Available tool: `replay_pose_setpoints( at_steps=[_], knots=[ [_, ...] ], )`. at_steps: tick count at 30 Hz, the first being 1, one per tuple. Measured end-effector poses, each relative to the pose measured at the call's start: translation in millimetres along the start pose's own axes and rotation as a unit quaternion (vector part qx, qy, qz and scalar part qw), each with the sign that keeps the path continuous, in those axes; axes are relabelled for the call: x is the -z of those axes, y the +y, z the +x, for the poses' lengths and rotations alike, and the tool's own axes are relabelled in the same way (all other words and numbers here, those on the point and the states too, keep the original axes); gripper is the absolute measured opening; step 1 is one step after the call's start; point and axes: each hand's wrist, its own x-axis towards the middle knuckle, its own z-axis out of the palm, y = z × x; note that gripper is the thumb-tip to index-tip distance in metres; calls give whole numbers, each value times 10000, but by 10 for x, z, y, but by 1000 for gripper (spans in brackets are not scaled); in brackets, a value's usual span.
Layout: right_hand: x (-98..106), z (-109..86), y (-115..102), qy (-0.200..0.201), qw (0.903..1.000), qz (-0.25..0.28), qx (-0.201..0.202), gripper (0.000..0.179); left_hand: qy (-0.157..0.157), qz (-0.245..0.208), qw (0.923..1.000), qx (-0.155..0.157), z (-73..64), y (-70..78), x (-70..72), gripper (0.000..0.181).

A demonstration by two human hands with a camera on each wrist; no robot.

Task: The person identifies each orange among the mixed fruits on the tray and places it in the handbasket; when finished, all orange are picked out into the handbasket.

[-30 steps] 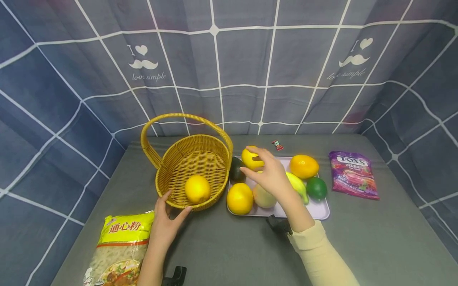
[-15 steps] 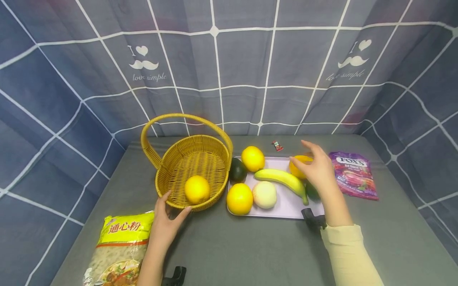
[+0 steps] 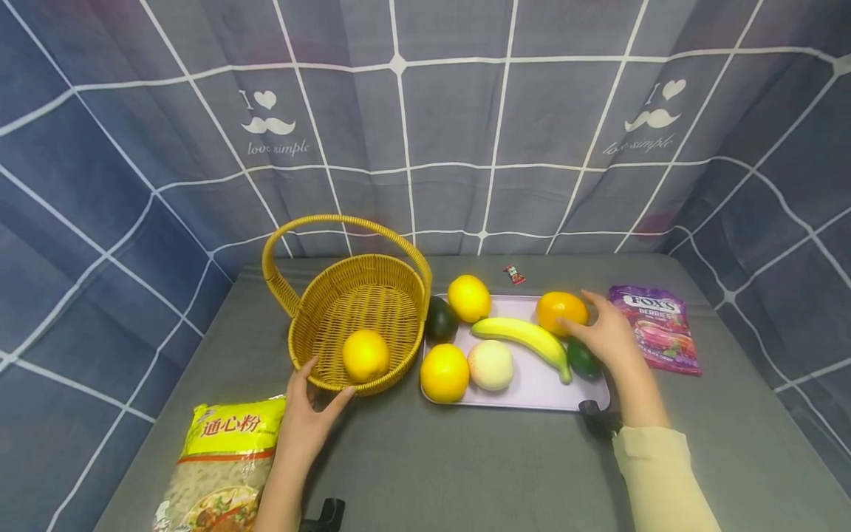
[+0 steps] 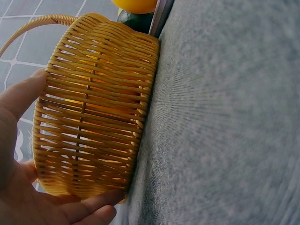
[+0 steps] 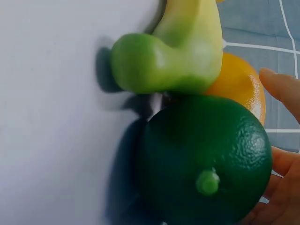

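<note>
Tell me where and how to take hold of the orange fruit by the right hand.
Grip the orange fruit round its plump middle, probably best from above and the right. The banana and green fruit crowd its near side, while no fruit blocks its far or right side.

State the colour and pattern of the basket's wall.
The basket's wall is golden yellow, woven in thin strands; the left wrist view shows it best.

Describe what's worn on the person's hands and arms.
The left hand and right hand wear no gloves. A pale yellow sleeve with a wide cuff shows on the right; none on the left. A black fitting shows on the left, another on the right.
</note>
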Motion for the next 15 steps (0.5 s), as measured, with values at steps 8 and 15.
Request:
replay_pose_setpoints(
  at_steps=[8,15],
  knots=[
    [-43,56,5,-130,9999,-21,1,93,-46,42,10000,71,3,23,10,90],
    [-93,95,8,-264,9996,73,-56,99,-4,-127,9999,-47,-3,9,0,88]
  ],
)
